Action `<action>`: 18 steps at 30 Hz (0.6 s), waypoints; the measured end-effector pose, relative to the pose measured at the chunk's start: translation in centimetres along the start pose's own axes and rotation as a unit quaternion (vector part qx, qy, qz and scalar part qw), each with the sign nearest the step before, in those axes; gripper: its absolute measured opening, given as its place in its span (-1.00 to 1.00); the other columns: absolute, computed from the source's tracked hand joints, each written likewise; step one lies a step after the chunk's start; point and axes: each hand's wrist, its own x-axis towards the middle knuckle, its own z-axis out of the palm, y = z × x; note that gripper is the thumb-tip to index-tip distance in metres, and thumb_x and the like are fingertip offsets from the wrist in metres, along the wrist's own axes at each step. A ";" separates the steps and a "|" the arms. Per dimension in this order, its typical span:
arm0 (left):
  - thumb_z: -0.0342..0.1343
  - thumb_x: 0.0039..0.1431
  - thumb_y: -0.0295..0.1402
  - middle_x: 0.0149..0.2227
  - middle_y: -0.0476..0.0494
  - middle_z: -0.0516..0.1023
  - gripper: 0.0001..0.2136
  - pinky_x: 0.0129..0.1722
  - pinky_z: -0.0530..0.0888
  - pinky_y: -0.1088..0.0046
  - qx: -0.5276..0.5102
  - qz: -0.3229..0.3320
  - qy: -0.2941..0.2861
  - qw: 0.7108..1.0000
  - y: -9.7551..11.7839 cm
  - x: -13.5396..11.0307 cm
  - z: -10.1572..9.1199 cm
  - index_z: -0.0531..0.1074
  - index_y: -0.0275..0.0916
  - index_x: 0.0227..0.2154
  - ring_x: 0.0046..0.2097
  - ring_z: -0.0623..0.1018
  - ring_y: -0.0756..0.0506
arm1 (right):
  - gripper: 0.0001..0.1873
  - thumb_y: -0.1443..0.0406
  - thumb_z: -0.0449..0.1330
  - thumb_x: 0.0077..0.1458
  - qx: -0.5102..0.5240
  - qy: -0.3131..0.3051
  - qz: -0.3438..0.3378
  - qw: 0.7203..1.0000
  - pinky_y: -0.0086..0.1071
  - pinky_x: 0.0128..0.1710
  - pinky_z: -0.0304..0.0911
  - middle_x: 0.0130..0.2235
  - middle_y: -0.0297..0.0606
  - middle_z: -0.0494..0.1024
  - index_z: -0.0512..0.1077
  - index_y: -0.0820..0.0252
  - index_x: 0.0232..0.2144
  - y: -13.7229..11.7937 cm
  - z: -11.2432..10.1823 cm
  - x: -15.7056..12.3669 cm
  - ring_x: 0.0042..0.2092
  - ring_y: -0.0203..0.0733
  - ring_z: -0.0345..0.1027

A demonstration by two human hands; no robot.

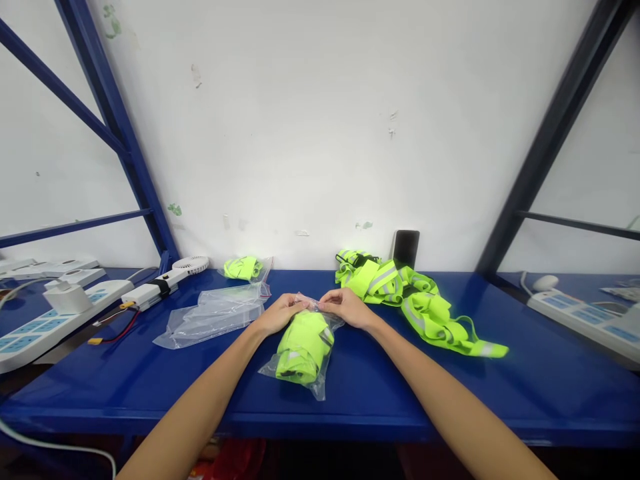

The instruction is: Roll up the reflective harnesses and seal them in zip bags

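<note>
A clear plastic bag (pixel 300 360) with a folded neon-yellow reflective vest (pixel 303 345) inside lies on the blue table (pixel 500 393) in front of me. My left hand (pixel 278 313) pinches the bag's far open edge on the left. My right hand (pixel 345 307) pinches the same edge on the right. Both hands have their fingers closed on the plastic.
A pile of loose neon-yellow vests (pixel 420 303) lies to the right, with a black phone (pixel 405 248) leaning on the wall behind it. Empty clear bags (pixel 213 317) and one bagged vest (pixel 243 267) lie to the left. A white handheld fan (pixel 165 280) and power strips (pixel 60 313) sit far left.
</note>
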 end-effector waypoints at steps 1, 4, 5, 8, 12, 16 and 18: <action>0.16 0.11 -0.14 -0.27 -0.17 0.54 -0.67 -0.23 0.35 0.45 0.000 0.001 -0.001 1.000 0.0 0.0 0.0 0.56 -0.33 -0.26 -0.28 0.47 -0.06 | -0.63 0.07 0.34 -0.16 0.002 -0.001 0.003 1.000 -0.40 -0.38 0.20 -0.46 -0.26 0.55 0.54 0.29 -0.42 0.1 0.0 0.0 -0.43 -0.26 0.33; 0.17 0.10 -0.13 -0.26 -0.16 0.53 -0.68 -0.18 0.34 0.43 0.011 0.004 0.006 1.000 0.2 0.1 0.1 0.56 -0.32 -0.27 -0.23 0.47 -0.07 | -0.60 0.06 0.36 -0.19 0.005 0.000 0.007 1.000 -0.39 -0.37 0.22 -0.45 -0.25 0.56 0.55 0.29 -0.41 0.4 -0.1 0.2 -0.41 -0.25 0.35; 0.17 0.09 -0.13 -0.26 -0.17 0.53 -0.68 -0.17 0.34 0.43 0.017 0.006 0.012 1.000 0.3 0.1 0.2 0.56 -0.33 -0.30 -0.23 0.47 -0.07 | -0.60 0.06 0.36 -0.19 0.004 -0.001 0.008 1.000 -0.39 -0.36 0.22 -0.44 -0.25 0.56 0.55 0.29 -0.40 0.4 -0.1 0.3 -0.41 -0.24 0.35; 0.17 0.08 -0.11 -0.26 -0.17 0.52 -0.68 -0.20 0.33 0.44 0.027 0.001 0.025 0.999 0.5 0.0 0.3 0.56 -0.33 -0.35 -0.24 0.46 -0.07 | -0.63 0.08 0.33 -0.15 -0.018 -0.012 0.012 1.000 -0.40 -0.36 0.20 -0.43 -0.25 0.57 0.58 0.29 -0.39 0.4 -0.3 0.3 -0.41 -0.25 0.34; 0.16 0.09 -0.09 -0.30 -0.16 0.52 -0.65 -0.25 0.33 0.45 0.024 -0.011 0.029 0.999 0.5 0.0 0.3 0.56 -0.34 -0.31 -0.28 0.45 -0.06 | -0.68 0.11 0.30 -0.11 -0.044 -0.009 0.007 0.999 -0.40 -0.36 0.19 -0.45 -0.25 0.57 0.58 0.29 -0.46 0.0 -0.3 0.2 -0.43 -0.26 0.31; 0.18 0.07 -0.11 -0.33 -0.17 0.53 -0.65 -0.26 0.33 0.46 0.046 0.001 0.039 0.998 0.6 0.1 0.3 0.57 -0.36 -0.35 -0.28 0.45 -0.07 | -0.69 0.12 0.31 -0.12 -0.033 -0.005 0.005 0.999 -0.41 -0.39 0.18 -0.47 -0.25 0.57 0.60 0.30 -0.45 0.0 -0.1 0.1 -0.45 -0.27 0.30; 0.20 0.06 -0.12 -0.33 -0.18 0.53 -0.66 -0.29 0.32 0.46 0.047 -0.005 0.034 0.998 0.6 0.1 0.4 0.58 -0.36 -0.34 -0.30 0.45 -0.06 | -0.69 0.12 0.32 -0.13 -0.033 -0.003 0.006 0.999 -0.41 -0.39 0.17 -0.48 -0.25 0.57 0.60 0.30 -0.45 0.0 -0.1 0.1 -0.45 -0.28 0.30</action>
